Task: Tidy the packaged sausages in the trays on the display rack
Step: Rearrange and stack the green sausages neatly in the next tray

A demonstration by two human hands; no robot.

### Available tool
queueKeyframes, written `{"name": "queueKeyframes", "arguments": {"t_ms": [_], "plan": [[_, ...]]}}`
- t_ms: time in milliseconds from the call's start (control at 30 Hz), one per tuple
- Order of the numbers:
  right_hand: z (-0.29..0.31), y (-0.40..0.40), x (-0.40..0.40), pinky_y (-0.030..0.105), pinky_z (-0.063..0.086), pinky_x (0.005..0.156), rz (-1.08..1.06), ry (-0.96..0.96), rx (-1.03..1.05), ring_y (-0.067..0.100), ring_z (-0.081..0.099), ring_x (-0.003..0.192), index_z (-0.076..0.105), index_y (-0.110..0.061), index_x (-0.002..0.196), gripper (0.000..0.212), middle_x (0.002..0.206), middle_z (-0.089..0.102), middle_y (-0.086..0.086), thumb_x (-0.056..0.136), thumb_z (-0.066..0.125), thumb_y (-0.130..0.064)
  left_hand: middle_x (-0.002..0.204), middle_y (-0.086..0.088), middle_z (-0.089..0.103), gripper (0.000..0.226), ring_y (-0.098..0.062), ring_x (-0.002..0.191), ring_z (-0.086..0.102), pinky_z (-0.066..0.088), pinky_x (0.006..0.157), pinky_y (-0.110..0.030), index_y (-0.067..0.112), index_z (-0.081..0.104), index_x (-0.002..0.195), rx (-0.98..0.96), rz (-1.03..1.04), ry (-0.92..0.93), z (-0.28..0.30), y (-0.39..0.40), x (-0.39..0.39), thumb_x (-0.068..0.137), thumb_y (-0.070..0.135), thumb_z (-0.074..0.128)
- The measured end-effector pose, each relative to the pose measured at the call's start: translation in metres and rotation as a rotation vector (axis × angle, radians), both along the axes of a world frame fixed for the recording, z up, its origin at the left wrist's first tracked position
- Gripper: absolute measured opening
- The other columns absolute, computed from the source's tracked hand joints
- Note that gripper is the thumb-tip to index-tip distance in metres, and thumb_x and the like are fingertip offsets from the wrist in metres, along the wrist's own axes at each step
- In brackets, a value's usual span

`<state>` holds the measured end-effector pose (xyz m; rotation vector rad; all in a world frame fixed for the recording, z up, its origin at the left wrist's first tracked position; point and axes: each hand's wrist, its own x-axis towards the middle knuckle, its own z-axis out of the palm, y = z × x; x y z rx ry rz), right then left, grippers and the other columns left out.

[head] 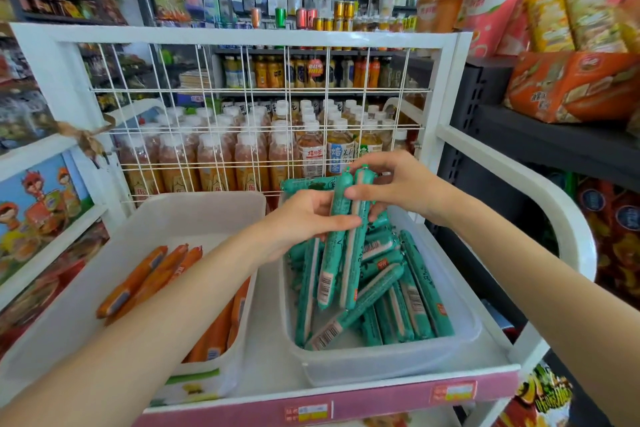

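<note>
Two white trays sit side by side on the top shelf of a white display rack. The right tray (464,333) holds several green-wrapped sausages (412,295) lying in a jumble. The left tray (194,215) holds several orange-wrapped sausages (149,277) along its left and right sides. Above the right tray, both hands hold a pair of green sausages (337,253) nearly upright. My left hand (304,222) grips them around the middle with fingers curled. My right hand (391,187) pinches their upper ends.
A white wire grid panel (242,114) stands behind the trays, with bottled drinks beyond it. The rack's rounded white side rail (540,191) curves at the right. A pink price strip (381,402) runs along the front edge. Snack shelves flank both sides.
</note>
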<state>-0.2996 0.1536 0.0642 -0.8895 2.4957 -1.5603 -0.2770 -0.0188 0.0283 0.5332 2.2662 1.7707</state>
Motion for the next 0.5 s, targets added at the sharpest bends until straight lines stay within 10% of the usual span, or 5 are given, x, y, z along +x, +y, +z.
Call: {"name": "queueKeyframes", "arguments": {"t_ms": [500], "plan": [[0.019,0.017,-0.002,0.022,0.054,0.073,0.172,-0.131,-0.194,0.015,0.064,0.081,0.066,-0.010,0.097,0.029,0.093,0.069,0.005,0.068,0.064,-0.009,0.096,0.004,0.070,0.023,-0.005,0.086,0.066,0.054,0.078,-0.020,0.023,0.064,0.097,-0.027,-0.009,0.099,0.010,-0.012,-0.001,0.080,0.008,0.066]]}}
